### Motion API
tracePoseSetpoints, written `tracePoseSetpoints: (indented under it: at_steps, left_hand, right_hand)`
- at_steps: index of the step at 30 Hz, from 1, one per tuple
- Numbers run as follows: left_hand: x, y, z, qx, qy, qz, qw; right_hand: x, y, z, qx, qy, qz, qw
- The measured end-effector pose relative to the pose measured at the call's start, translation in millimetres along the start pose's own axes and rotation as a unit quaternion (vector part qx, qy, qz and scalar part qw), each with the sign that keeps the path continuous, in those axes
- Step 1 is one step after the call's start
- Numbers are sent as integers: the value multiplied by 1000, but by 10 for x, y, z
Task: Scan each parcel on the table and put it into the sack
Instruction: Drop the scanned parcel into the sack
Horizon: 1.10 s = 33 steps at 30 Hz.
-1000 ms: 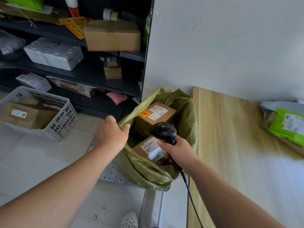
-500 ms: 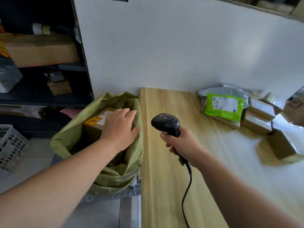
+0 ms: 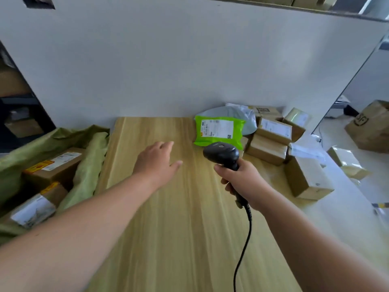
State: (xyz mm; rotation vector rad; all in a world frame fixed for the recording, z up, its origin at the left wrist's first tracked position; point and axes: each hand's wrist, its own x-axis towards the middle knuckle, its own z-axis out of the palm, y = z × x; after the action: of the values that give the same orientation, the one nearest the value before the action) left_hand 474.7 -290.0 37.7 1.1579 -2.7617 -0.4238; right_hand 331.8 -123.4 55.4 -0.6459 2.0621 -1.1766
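Green parcel (image 3: 219, 131) on table (image 3: 168, 207), boxes in sack (image 3: 88, 165)

The table (image 3: 168, 218) was pale streaked wood, the sack (image 3: 88, 165) olive green, the scanner (image 3: 221, 153) black — and one mailer (image 3: 219, 131) bright lime with a white label, among plain brown boxes (image 3: 267, 147).

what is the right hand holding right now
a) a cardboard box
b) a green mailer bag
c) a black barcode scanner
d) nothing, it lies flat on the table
c: the right hand is closed around the handle of the black barcode scanner, its cord trailing down over the table, while the green mailer bag lies untouched beyond it.
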Motion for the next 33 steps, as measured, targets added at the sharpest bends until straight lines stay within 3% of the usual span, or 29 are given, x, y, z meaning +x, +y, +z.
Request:
tracePoseSetpoints:
  at_steps: [9,13,18,22,30,33]
  left_hand:
    - [534,1039,127,19,7,-6,1000]
    - [855,1229,235,-69,-24,-108,991]
    - [1183,1282,531,-192,-61,-236,951]
    - [1410,1228,799,-304,-64,-313,898]
    - [1714,1097,1226,-395,-85,-355,843]
    - [1797,1073,1311,-456,-97,-377,801]
  right_hand:
    - [484,199,-1063,27,8,-3,1000]
    - [848,185,-1223,35,13,-15,999]
    - [1455,55,-1302,-24,42,-63,997]
    - [1975,12,-1229,-102,49,-103,988]
    - [2690,-70,-957,-194,4,-148,970]
    - [2826,7,-870,-164,-23,-131,977]
